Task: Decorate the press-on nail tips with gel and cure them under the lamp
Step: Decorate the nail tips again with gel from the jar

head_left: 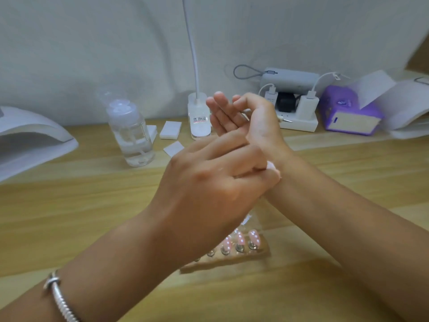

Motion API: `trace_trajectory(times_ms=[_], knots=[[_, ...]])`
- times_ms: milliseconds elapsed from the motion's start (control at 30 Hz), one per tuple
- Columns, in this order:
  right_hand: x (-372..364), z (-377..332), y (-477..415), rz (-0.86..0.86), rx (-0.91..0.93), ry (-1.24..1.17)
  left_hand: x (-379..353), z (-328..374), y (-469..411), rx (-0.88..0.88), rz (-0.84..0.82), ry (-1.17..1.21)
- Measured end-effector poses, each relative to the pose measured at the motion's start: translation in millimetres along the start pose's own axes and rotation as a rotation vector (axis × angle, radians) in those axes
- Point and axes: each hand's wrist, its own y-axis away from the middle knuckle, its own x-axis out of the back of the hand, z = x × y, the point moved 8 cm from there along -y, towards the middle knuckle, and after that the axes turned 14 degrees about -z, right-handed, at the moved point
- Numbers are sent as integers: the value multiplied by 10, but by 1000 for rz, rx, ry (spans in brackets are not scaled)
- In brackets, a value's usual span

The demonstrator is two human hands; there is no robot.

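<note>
Left hand [209, 182] is mid-frame, back of the hand to the camera, fingers curled and pinching a small white pad [272, 169], which is pressed against the wrist of the right hand [253, 126]. Right hand is raised just beyond it with the wrist bent, two or three fingers straight and spread, index curled. A thin tool [286, 120] pokes out on the far side of that hand; the grip is hidden, so cannot tell if the hand really holds it. Silver bracelet [58, 296] on the left wrist. Pink press-on nail tips [241, 240] stand in a row on a wooden holder [229, 260], which sits on the wooden worktop [92, 217] near the front edge, below both hands and partly covered by the left one; three tips show clearly, the rest are hidden or blurred. White curing lamp [34, 135] is at far left, well apart from the tips. Clear pump bottle [130, 133] stands behind and left of the hands, with white pads [170, 130] lying just beside it. Desk lamp base [199, 117] with a white gooseneck is behind the hands. Power strip [299, 123] with chargers plugged in is against the back wall, with a grey power bank [290, 76] above it. Purple tissue pack [348, 112] is to the right of the strip. The right edge of the frame is blurred.
</note>
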Motion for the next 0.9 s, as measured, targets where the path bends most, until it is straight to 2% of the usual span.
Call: trace_trajectory(times_ms=[67,167,300,433,600,700,767,833,900], knots=[[15,-25,30,27,22,-7,45,-81,46,-19,3,12],[2,4,27,33,10,-41,141,-247,78,40,114,89],[-102,60,49,14,-28,5,57,-153,18,38,156,120],[-110,23,32,10,-33,39,-24,-98,10,39,151,143],[-38,12,44,36,-18,30,-46,-101,38,-31,39,218],[-38,-10,52,32,8,14,78,-313,121,76,111,334],[-53,31,65,37,5,-12,110,-372,149,156,162,321],[-118,85,60,19,-19,-9,60,-305,110,157,147,313],[-202,96,35,-39,-42,49,0,-223,56,121,64,346]])
